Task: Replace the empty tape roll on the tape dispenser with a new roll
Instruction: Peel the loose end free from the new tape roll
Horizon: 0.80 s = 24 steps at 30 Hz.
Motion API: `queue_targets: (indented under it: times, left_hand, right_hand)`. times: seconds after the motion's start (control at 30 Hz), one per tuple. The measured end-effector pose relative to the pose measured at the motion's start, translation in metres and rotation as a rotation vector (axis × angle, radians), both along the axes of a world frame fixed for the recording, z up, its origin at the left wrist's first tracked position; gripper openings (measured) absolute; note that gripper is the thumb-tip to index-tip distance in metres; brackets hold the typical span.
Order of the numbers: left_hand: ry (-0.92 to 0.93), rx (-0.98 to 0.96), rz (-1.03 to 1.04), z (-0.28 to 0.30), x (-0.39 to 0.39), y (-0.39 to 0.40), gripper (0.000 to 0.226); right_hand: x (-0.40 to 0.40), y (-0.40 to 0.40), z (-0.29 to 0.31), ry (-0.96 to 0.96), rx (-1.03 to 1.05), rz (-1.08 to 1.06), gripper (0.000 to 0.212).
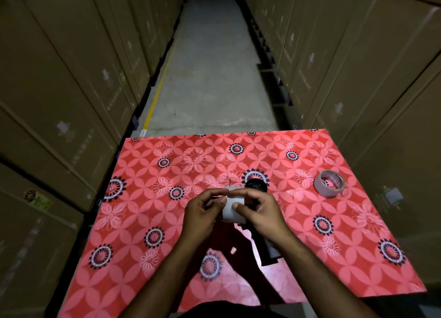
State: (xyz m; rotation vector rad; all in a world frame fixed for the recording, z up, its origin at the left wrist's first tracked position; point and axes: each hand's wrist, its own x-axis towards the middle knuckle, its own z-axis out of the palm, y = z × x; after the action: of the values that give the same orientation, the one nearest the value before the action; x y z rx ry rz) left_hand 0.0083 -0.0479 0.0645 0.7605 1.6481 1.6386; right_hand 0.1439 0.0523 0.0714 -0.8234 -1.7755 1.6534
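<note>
- Cardboard cartons (59, 84) lined both sides of a concrete aisle (210, 74); a yellow line (156, 97) ran along the floor's left edge.
- A table (148, 222) under a red floral cover stood across the aisle.
- The left hand (202, 214) was curled — thumb and fingertips pinching the upper edge of a white tape roll (233, 210) held above the table's centre.
- The right hand (259, 212) gripped the same roll from the other side, thumb pressed on its outer face.
- The black tape dispenser (256, 186) sat directly behind and below the hands, mostly hidden.
- A second roll (330, 183), nearly a bare core, lay flat near the table's right edge, well apart from the hands.
</note>
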Motion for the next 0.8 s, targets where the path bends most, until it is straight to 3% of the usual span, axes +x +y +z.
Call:
queue_targets:
  times: [0.17, 0.33, 0.53, 0.8]
  left_hand:
    - [-0.021, -0.008, -0.097, 0.001, 0.004, -0.002, 0.046]
    - [-0.045, 0.007, 0.006, 0.0, 0.011, 0.001, 0.035]
    - [-0.026, -0.014, -0.044, 0.001, 0.009, 0.004, 0.033]
    - [0.006, -0.005, 0.006, 0.0, 0.008, 0.004, 0.027]
  right_hand:
    - [-0.001, 0.005, -0.001, 0.024, -0.008, -0.101, 0.02]
    - [0.007, 0.005, 0.003, 0.011, 0.001, 0.018, 0.034]
    - [0.005, 0.008, -0.003, -0.018, -0.004, -0.124, 0.018]
    - [0.01, 0.007, 0.004, -0.037, 0.011, 0.008, 0.026]
